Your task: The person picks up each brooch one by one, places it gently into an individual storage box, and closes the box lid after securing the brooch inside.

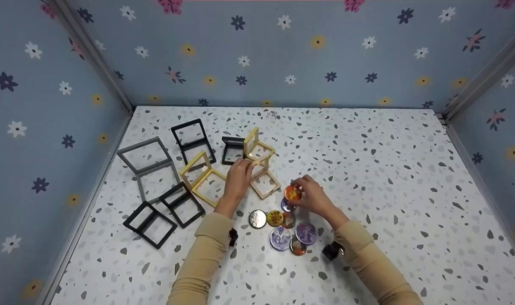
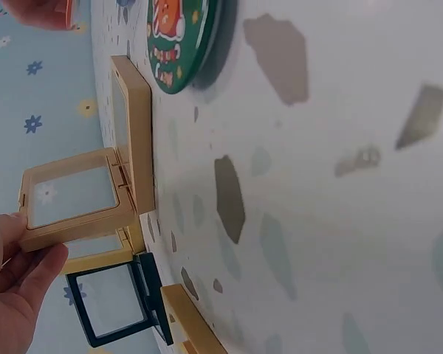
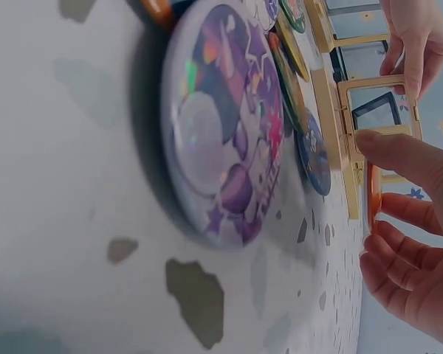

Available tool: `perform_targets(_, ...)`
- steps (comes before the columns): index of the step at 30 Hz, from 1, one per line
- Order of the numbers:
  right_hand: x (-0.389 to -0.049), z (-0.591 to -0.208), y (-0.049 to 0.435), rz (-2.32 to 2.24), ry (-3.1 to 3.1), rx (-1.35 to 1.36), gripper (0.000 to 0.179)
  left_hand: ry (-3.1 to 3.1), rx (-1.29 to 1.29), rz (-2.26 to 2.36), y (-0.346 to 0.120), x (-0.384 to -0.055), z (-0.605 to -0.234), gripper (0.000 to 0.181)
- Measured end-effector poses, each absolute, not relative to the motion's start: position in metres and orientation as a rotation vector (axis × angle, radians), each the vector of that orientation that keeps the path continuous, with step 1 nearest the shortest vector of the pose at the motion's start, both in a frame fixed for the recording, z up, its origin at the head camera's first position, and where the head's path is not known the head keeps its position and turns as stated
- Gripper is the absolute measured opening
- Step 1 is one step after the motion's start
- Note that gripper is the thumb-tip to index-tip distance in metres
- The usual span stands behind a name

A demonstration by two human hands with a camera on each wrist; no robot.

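Pinching edges, left hand [image 1: 237, 178] holds beige frame [image 1: 264, 184], right hand [image 1: 313, 196] orange badge [image 1: 292, 194] nearby.

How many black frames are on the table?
4: one black frame at back left, a second just beyond the left hand, a third and fourth side by side at front left. None seems hidden.

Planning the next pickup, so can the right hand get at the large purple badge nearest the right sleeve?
Probably yes: nothing visible covers the purple badge, and it lies close to the right hand. But that hand holds an orange badge, which likely needs putting down first.
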State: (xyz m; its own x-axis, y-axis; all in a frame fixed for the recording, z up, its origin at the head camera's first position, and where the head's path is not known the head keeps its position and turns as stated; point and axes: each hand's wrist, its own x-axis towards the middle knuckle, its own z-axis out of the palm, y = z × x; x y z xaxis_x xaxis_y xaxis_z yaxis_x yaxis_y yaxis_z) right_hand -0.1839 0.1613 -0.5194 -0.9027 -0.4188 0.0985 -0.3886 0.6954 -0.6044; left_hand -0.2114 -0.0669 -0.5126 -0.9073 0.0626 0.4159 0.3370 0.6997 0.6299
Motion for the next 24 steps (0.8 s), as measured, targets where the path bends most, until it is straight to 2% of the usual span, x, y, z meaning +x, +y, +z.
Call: perform_targets(24, -0.200, -0.523, 0.135, -1.058, 2.873, -0.616, 0.046, -2.510, -0.326, -1.090, -0.048, -0.212, -0.516, 0.010)
